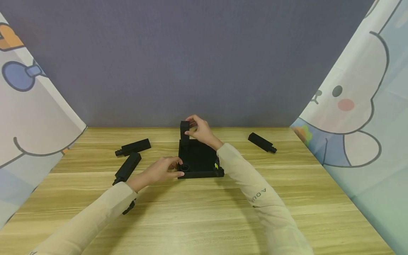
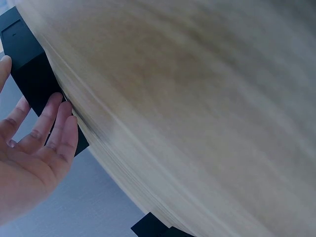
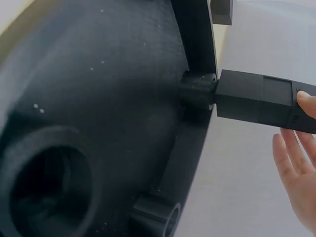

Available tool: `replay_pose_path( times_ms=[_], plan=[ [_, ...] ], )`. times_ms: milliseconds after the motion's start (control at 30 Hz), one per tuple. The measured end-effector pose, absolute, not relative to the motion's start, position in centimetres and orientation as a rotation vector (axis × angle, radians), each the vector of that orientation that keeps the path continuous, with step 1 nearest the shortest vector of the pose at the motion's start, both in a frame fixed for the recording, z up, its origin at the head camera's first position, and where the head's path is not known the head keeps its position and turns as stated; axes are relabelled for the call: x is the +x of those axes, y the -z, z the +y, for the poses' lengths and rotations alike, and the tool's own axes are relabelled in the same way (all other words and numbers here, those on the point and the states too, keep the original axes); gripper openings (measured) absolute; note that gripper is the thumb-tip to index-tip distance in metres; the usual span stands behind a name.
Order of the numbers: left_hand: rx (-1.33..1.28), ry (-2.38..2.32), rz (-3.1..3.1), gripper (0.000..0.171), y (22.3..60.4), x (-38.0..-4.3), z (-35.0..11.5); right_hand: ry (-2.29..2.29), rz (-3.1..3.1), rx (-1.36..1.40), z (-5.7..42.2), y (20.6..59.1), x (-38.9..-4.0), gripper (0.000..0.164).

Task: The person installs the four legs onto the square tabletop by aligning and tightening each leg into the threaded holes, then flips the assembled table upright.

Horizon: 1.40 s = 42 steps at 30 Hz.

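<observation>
A black square tray-like base (image 1: 200, 156) with a raised rim and round corner sockets lies on the table, hollow side up. At its far left corner a black square leg (image 1: 185, 131) stands upright. My right hand (image 1: 201, 131) pinches this leg near its top between thumb and fingers. In the right wrist view the leg's narrow end is in the corner socket (image 3: 197, 89), and another socket (image 3: 155, 215) shows bare. My left hand (image 1: 164, 168) holds the base's near left corner, thumb at the front rim and fingers at the left side, beside a round socket (image 1: 184, 167).
Two more black legs with ridged, narrow ends, one farther (image 1: 135, 147) and one nearer (image 1: 127, 168), lie left of the base. Another leg (image 1: 261, 142) lies on the right. A grey panel (image 1: 197, 63) rises behind the wooden table (image 1: 191, 219), with cartoon-printed sheets at both sides.
</observation>
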<state>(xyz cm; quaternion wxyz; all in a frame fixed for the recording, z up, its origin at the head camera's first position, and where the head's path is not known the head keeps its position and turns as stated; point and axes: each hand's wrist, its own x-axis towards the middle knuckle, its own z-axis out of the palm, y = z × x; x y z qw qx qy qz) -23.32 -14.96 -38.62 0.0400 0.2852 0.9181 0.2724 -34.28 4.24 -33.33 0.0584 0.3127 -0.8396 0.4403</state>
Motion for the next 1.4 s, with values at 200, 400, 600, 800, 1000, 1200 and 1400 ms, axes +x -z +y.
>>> replay_pose_path(
  times_ms=[200,400,600,800,1000,1200,1400],
  plan=[
    [0.859,-0.832,2.815,0.038,38.5,-23.3,-14.9,-1.274,-2.604,1.043,4.5,32.8,-34.6,0.045],
    [0.852,-0.832,2.816,0.037,38.5,-23.2,-14.9,-1.280,-2.637,1.080,4.8,32.5,-34.7,0.046],
    [0.872,-0.827,2.821,0.038,38.6,-23.3,-14.9,-1.292,-2.619,0.977,4.6,33.0,-34.2,0.046],
    [0.877,-0.829,2.827,0.038,38.5,-23.2,-14.8,-1.295,-2.557,0.915,4.1,33.8,-33.8,0.046],
    [0.873,-0.823,2.831,0.038,38.4,-23.1,-14.8,-1.267,-2.559,0.932,4.1,33.8,-33.9,0.048],
    [0.878,-0.819,2.832,0.038,38.4,-23.1,-14.8,-1.183,-2.583,1.038,4.4,33.2,-34.4,0.054],
    [0.887,-0.815,2.833,0.038,38.4,-23.1,-14.8,-1.172,-2.633,1.105,4.6,32.5,-34.5,0.052]
  ],
)
